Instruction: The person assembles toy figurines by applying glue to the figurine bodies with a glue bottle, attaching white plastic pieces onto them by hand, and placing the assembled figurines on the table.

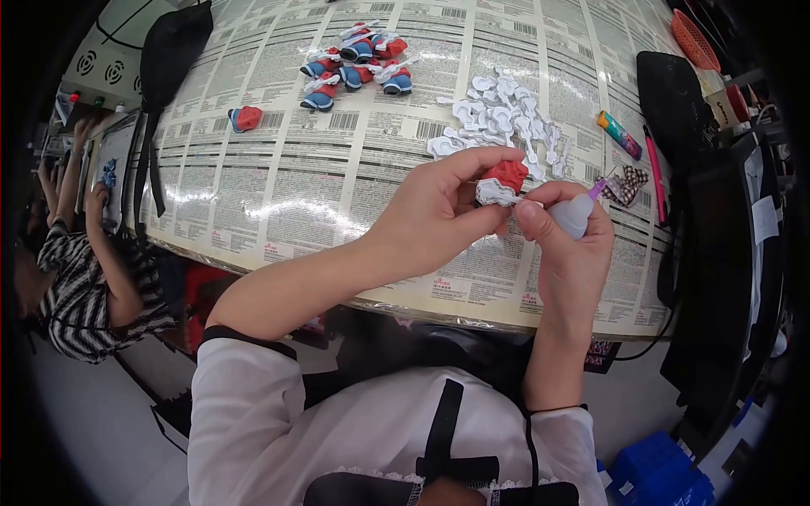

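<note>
My left hand [426, 215] is closed around a small red doll body [509, 174], held just above the table's front part. A white cut-out piece [496, 194] lies across the near side of the doll body. My right hand [578, 244] is closed around a small whitish squeeze bottle [576, 217] with a purple tip. Its thumb and forefinger pinch at the right end of the white piece, beside my left fingertips. Just beyond both hands spreads a loose heap of white cut-out pieces [506, 111].
Several red and blue doll bodies with white pieces [356, 74] are piled at the back. One red and blue body [245, 118] lies alone on the left. A glue-stick-like tube [618, 135], pink pen [654, 173] and checked cloth [624, 185] lie right. Another person's arm [110, 261] is far left.
</note>
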Available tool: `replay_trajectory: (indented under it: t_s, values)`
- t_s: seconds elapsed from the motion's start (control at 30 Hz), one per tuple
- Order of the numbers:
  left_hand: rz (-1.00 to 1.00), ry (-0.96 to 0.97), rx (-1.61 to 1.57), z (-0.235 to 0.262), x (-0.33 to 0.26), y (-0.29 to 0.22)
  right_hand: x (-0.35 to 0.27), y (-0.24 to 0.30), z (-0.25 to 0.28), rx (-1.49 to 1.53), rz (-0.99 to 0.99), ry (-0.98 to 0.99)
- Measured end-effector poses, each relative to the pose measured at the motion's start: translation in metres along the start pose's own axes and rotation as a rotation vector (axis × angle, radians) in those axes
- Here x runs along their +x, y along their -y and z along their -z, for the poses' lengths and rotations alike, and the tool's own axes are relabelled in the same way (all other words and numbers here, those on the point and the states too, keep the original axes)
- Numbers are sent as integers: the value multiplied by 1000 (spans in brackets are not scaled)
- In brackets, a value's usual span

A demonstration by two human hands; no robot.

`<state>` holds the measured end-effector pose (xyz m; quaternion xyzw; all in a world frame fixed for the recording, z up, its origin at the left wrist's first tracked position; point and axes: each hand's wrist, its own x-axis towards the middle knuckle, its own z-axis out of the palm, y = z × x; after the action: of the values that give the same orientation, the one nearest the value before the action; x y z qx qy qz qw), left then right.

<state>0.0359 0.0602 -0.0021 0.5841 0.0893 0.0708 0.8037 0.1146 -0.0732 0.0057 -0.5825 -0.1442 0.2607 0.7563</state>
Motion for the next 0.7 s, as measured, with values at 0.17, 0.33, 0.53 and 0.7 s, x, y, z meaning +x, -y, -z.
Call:
replay_trajectory:
  t_s: [0.17, 0.33, 0.53, 0.7]
  values:
    - [15, -6, -23, -2, 0, 0, 1, 0, 2, -38, 10, -32]
    - [4, 21, -25, 1, 0, 4, 0, 0, 0, -71, 36, -54]
    - [-35, 49, -12, 1, -2, 1, -1, 1, -1, -132, 83, -63]
    - [-106, 87, 60, 2, -3, 4, -2, 1, -3, -231, 105, -63]
